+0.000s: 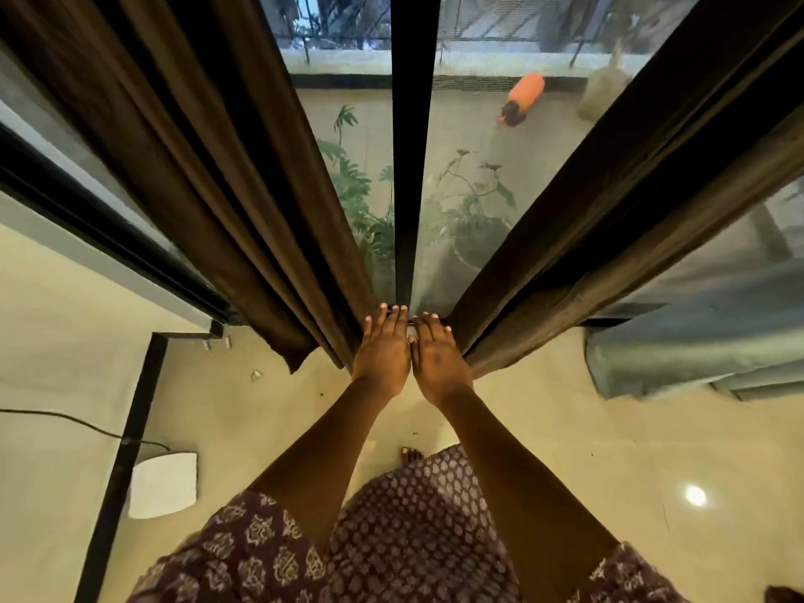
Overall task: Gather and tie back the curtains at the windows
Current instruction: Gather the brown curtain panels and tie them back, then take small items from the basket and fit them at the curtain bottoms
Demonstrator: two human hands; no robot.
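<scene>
a view from the person's head, looking down along two bare arms stretched forward toward a window. the landmark is the dark window post (413,145), a black upright bar running down the middle of the glass. the left hand (383,348) and the right hand (437,352) sit side by side at the foot of this post, backs up, touching along their inner edges. the fingers (393,317) of both hands are straight and held together, tips at the base of the post; they hold nothing.

the left curtain (209,167), dark brown and hanging in folds, falls to the left of the post, its inner edge just beside the left hand. the right curtain (609,211), the same brown, slants down to the right of the post, its inner edge just beside the right hand. between them is an open wedge of screened glass.

through the glass on both sides of the post are green plants (370,211); further up and right of the post is an orange bottle (524,97) lying on its side.

a grey-green cloth (696,341) lies bunched far right of the post. the cream floor (565,428) spreads below. low and far left of the post is a white flat box (163,483) with a dark cable running to it. the person wears a purple patterned garment (391,537).
</scene>
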